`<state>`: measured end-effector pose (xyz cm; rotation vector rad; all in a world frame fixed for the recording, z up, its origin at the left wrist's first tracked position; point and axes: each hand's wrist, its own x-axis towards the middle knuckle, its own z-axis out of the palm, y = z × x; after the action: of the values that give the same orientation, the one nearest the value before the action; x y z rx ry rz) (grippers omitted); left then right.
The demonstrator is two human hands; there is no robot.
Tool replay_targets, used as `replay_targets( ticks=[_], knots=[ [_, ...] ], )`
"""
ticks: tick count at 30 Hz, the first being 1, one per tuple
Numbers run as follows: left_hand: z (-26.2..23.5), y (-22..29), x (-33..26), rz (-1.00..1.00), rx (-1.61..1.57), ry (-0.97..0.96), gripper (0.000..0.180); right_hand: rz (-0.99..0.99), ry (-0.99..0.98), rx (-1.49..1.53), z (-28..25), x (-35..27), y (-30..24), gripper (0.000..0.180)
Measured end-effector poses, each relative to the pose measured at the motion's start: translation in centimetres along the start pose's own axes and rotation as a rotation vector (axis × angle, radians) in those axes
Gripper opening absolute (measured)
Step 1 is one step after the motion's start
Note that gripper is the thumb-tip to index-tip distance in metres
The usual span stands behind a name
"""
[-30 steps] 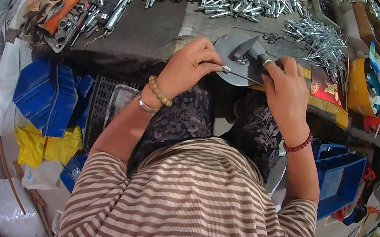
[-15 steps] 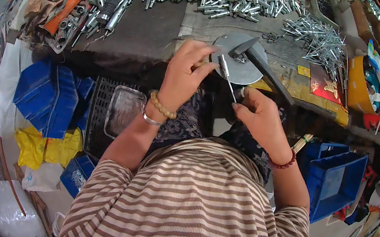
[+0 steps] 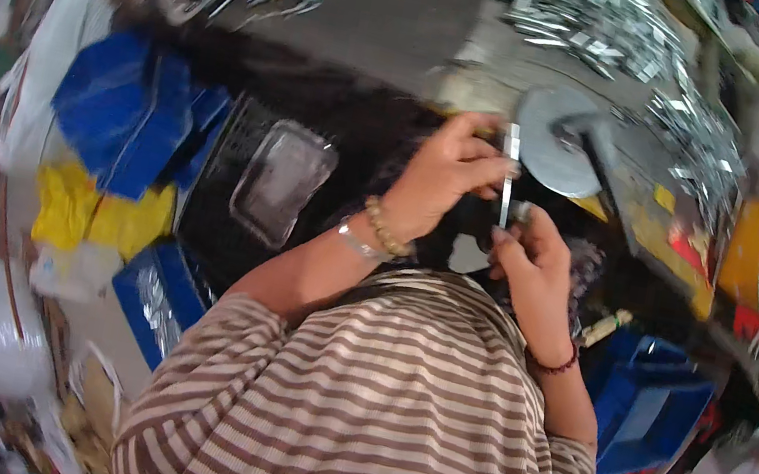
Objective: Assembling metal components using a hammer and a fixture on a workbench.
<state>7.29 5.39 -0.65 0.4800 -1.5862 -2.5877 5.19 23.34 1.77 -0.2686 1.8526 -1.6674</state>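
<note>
Thin metal strip [image 3: 509, 174] is held upright, long axis running away from the body, upper end pinched in the left hand [image 3: 445, 183], lower end met by the right hand [image 3: 527, 263] fingertips. Both grips are closed on it; the left sits higher. Round grey metal disc [image 3: 557, 152] lies just beyond on the worktop [image 3: 385, 30], loose metal parts [image 3: 543, 2] farther out.

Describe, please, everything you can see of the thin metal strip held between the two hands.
The metal strip is a narrow, flat, silvery piece, standing roughly upright just below the workbench edge. The left hand pinches its upper part and the right hand meets its lower end. Motion blur hides finer detail.
</note>
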Motion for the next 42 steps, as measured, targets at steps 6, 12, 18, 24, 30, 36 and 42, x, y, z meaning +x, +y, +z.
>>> replay_targets(
  ticks=[6, 12, 18, 24, 30, 36, 42],
  knots=[
    [-3.0, 0.7, -2.6, 0.009, -0.071, 0.034, 0.047, 0.018, -0.118, -0.12, 2.3, 0.6, -0.2, 0.012],
    [-12.7, -1.0, -5.4, 0.103, -0.077, 0.55, 0.038, -0.266, 0.149, -0.236, 0.5, 2.6, -0.9, 0.012],
    [-31.6, -13.2, -5.4, -0.165, -0.114, 0.959, 0.037, -0.287, 0.269, -0.05, -2.7, 5.2, -1.0, 0.015],
    [-40.5, -19.5, -3.3, 0.012, -0.091, 0.959, 0.022, -0.242, 0.235, 0.081, -3.4, 5.5, -0.2, 0.021],
    [-40.1, -21.1, 2.6, -0.205, 0.281, 1.137, 0.022, -0.264, 0.231, 0.032, -3.3, 5.5, 0.3, 0.022],
    [-49.6, -23.2, -0.3, -0.053, -0.194, 0.834, 0.023, -0.268, 0.216, 0.114, -3.4, 5.4, 0.0, 0.019],
    [-43.5, -19.4, -3.2, 0.389, -0.481, 0.776, 0.016, -0.227, 0.176, 0.123, -2.6, 5.3, -0.3, 0.014]
  ],
)
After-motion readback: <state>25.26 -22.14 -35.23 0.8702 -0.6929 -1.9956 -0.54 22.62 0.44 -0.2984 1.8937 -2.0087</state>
